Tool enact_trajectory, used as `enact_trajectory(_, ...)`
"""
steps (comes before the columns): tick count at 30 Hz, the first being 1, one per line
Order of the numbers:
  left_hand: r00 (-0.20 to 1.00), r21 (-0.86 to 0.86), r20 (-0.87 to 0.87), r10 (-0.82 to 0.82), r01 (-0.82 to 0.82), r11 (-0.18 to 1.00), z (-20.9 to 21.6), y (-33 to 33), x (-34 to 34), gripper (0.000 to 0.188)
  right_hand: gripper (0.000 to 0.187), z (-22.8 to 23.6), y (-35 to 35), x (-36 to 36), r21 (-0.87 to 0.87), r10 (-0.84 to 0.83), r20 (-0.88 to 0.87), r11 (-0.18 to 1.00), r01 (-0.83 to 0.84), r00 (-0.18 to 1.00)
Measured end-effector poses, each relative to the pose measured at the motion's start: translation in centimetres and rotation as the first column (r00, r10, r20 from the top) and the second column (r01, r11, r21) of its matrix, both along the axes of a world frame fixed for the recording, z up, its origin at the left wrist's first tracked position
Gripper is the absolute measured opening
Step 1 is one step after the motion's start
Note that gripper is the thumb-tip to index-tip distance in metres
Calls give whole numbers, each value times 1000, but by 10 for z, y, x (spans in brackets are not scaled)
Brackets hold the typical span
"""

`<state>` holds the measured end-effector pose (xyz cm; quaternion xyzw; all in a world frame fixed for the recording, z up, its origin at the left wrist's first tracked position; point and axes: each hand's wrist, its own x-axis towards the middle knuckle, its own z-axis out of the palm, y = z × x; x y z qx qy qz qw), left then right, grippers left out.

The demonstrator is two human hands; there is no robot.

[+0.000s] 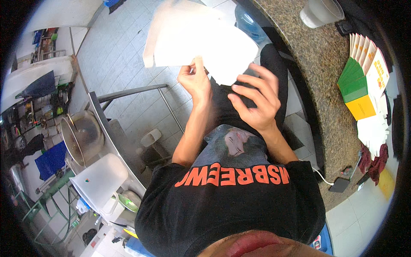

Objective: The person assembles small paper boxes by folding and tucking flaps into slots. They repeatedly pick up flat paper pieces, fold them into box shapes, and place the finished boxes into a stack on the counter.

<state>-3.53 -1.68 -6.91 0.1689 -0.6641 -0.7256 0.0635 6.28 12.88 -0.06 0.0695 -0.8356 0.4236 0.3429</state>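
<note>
A white, overexposed flat sheet [205, 40], which looks like an unfolded paper box blank with a flap on its left side, is held up in front of me. Its lower edge is pinched between the thumb and fingers of my left hand [196, 83]. My right hand [259, 100] is beside the sheet's lower right corner, its fingers spread and slightly bent, blurred a little by motion. Its fingertips are close to the edge; whether they touch it I cannot tell. Any print on the sheet is washed out.
On the speckled stone counter [310, 64] at my right lie fanned green, yellow and white folded cartons [361, 81], a translucent plastic cup [322, 13], a small black device with a white cable [339, 184] and a maroon cloth [376, 163]. At left are a large metal pot [87, 137] and a white plastic container [102, 177].
</note>
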Motion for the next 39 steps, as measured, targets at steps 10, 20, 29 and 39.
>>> enact_trajectory(10,880,762,211,-426,125,635,-33,25,55,24,68,-68,-14,-18,-167,-81,9,983,82,997)
enact_trajectory(20,418,747,124,-900,557,362,42,5,96,46,15,-62,29,-43,-75,-295,-51,954,291,954)
enact_trajectory(29,839,550,10,-545,450,703,63,35,52,24,26,-56,29,-38,24,-222,-128,974,227,967)
enact_trajectory(39,878,-135,-363,-313,283,950,26,42,46,10,22,-30,27,-21,-273,-26,126,960,60,992)
